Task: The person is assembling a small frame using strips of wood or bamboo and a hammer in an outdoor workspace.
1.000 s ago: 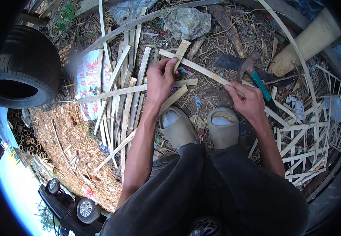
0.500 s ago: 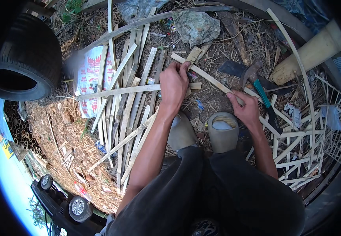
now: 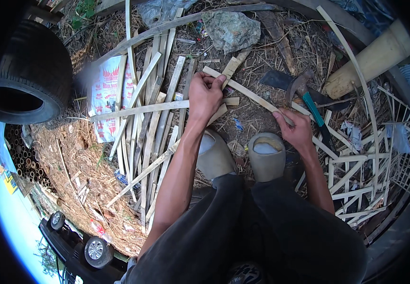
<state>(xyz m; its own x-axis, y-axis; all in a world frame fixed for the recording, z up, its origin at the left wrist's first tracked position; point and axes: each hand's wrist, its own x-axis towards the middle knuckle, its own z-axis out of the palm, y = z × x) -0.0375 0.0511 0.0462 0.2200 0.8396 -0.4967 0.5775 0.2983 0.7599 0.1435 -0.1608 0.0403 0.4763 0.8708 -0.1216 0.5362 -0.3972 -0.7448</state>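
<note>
A pale bamboo strip slants between my hands, crossing another strip near its upper left end. My left hand is closed at this crossing, thumb and fingers pinching the strips together. A third, long strip runs level from the left and passes at my left hand; whether the fingers hold it too is hidden. Farther down the slanted strip, my right hand grips it between thumb and fingers. Just right of that hand lies a hammer with a green and black handle.
Many loose bamboo strips lie piled at left, partly over a printed sack. A rock sits ahead, a dark blade and thick bamboo pole at right. Joined strip frames lie lower right; a tyre stands far left.
The whole view has shifted slightly, with the scene a little more to the left. Both hands keep their hold on the strips, the crossing almost unmoved.
</note>
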